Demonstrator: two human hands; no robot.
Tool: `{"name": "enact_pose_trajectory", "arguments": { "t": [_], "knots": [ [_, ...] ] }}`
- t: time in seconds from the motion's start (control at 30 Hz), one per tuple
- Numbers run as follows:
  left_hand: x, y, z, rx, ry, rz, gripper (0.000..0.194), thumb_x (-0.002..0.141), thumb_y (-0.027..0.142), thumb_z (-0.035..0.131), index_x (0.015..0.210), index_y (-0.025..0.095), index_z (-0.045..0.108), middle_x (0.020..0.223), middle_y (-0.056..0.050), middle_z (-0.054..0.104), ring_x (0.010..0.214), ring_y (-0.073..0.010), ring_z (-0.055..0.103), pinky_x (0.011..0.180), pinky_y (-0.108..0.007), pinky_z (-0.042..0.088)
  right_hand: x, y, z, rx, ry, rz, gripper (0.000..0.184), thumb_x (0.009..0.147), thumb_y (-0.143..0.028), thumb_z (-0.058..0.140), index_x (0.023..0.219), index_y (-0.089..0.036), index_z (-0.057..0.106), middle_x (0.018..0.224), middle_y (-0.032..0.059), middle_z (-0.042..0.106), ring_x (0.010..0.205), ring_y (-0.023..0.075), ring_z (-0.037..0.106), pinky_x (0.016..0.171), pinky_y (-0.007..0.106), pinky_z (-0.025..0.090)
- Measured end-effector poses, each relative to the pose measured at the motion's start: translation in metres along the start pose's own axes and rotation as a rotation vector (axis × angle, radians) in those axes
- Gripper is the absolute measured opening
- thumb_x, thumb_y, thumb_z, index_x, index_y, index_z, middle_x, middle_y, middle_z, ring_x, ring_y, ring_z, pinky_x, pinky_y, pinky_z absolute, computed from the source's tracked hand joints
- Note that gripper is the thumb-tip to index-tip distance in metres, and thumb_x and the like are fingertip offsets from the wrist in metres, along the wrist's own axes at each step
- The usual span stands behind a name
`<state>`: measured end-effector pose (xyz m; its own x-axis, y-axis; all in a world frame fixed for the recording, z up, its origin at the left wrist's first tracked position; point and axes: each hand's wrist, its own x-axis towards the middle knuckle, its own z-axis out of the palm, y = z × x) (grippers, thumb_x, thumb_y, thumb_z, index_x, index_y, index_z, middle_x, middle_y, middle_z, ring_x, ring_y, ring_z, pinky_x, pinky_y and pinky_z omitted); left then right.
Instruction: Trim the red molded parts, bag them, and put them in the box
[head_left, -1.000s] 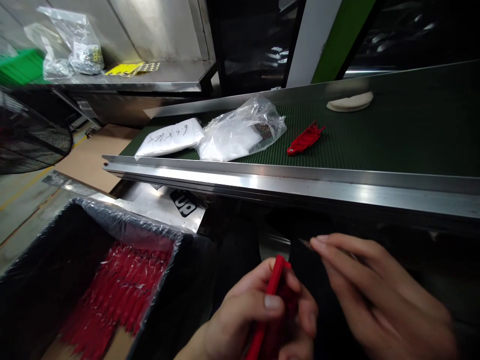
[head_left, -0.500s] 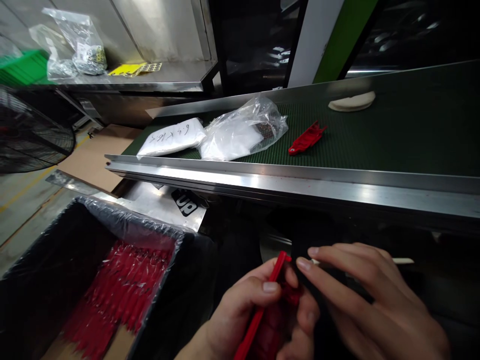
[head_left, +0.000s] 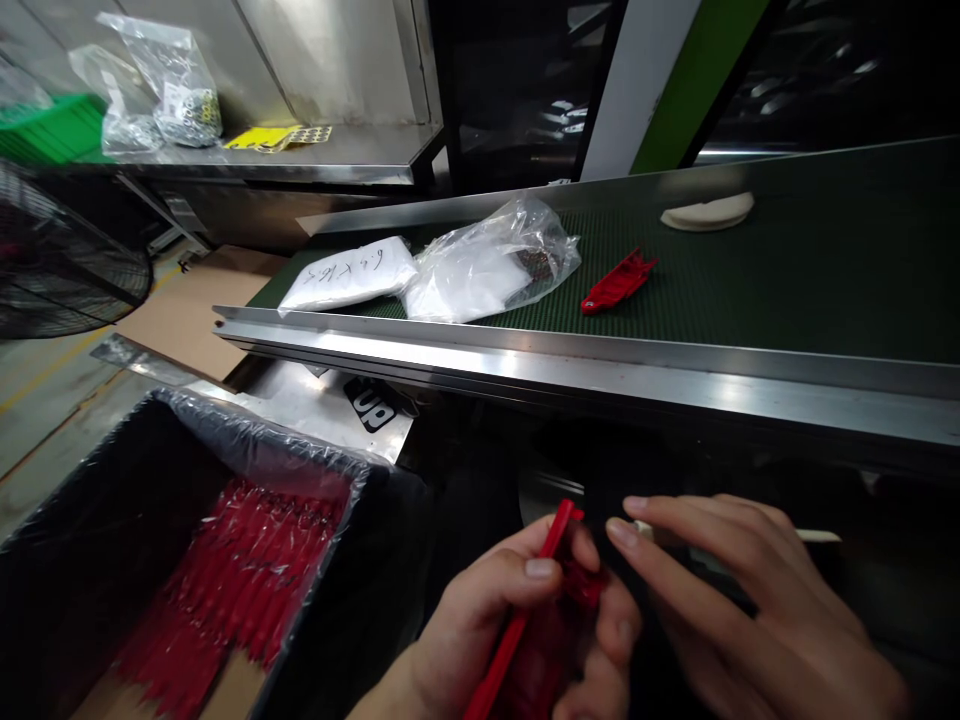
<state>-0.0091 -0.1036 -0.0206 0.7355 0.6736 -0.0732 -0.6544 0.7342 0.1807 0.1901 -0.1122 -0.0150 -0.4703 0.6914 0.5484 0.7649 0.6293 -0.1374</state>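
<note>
We note our left hand (head_left: pixel 517 620) gripping a slim red plastic part (head_left: pixel 525 610); right hand (head_left: pixel 757 610) pinches a thin pale stick (head_left: pixel 814 536); a bag (head_left: pixel 349 275) nearby bears unreadable handwriting.

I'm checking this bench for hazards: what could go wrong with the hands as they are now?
The right hand holds a thin pale tool close to the left hand's fingertips, so a slip might nick them. The red plastic part sits low in dim light, so the contact point is hard to see. If dropped, it could miss the lined box.

red part (head_left: pixel 525 620) half-hidden by left hand (head_left: pixel 495 630)
</note>
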Motion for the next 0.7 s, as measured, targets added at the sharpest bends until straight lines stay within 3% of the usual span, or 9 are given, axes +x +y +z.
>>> {"name": "enact_pose_trajectory", "arguments": {
  "t": [0.27, 0.47, 0.7],
  "knots": [
    [0.007, -0.002, -0.018, -0.018, -0.205, -0.027, 0.024, 0.09, 0.03, 0.043, 0.108, 0.016, 0.051, 0.085, -0.009, 0.058, 0.048, -0.0109, 0.059, 0.038, -0.016, 0.046, 0.0, -0.007, 0.001, 0.042, 0.006, 0.059, 0.047, 0.087, -0.008, 0.053, 0.128, -0.031, 0.057, 0.118, 0.0061, 0.064, 0.106, 0.0195, 0.062, 0.09, 0.036, 0.049],
    [0.006, -0.004, -0.018, 0.012, -0.133, -0.035, 0.024, 0.087, 0.032, 0.047, 0.104, 0.015, 0.052, 0.08, -0.009, 0.059, 0.053, -0.0114, 0.058, 0.043, -0.016, 0.046, -0.002, 0.0, 0.001, 0.001, -0.015, -0.038, 0.047, 0.086, -0.009, 0.055, 0.128, -0.03, 0.057, 0.117, 0.0071, 0.064, 0.104, 0.0191, 0.062, 0.087, 0.033, 0.05],
    [0.006, -0.005, -0.022, 0.013, -0.148, -0.069, 0.025, 0.088, 0.036, 0.046, 0.104, 0.017, 0.052, 0.077, -0.008, 0.058, 0.051, -0.0114, 0.054, 0.039, -0.014, 0.037, -0.004, -0.006, 0.003, 0.007, 0.006, 0.028, 0.042, 0.09, -0.014, 0.053, 0.128, -0.03, 0.057, 0.12, 0.007, 0.063, 0.107, 0.0202, 0.061, 0.09, 0.036, 0.047]
  ]
}}
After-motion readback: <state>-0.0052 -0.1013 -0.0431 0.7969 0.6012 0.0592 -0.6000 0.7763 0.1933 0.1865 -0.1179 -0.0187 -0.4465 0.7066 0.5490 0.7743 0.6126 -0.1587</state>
